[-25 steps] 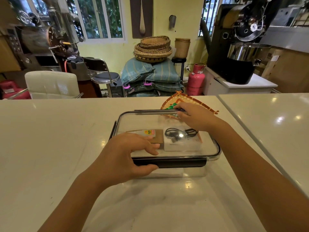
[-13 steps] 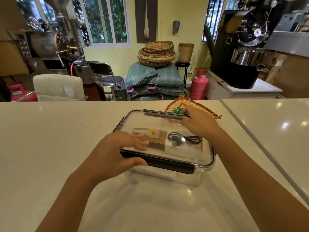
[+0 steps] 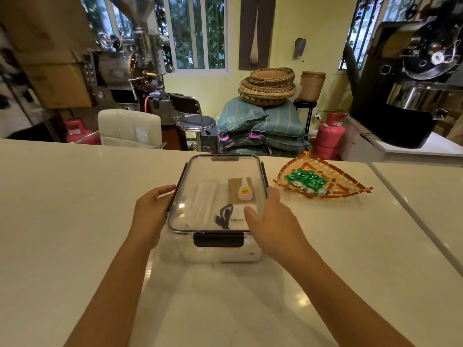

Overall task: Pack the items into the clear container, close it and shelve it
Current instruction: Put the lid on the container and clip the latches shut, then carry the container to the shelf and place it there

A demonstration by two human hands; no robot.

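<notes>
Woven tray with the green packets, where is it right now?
Head view, right of centre: the woven tray sits on the white counter, just right of the clear container and beyond the right hand, near the counter's far edge.

Soft window daylight, countertop (image 3: 75, 221) glare, wide-angle edge distortion

A coffee roastery workroom is indicated: drum roasters (image 3: 411, 78) and (image 3: 120, 68) are seen by barred windows, with stacked sacks (image 3: 260, 126), woven baskets (image 3: 268, 83) and pink gas cylinders (image 3: 328, 134) behind a pale desk (image 3: 75, 221).
</notes>
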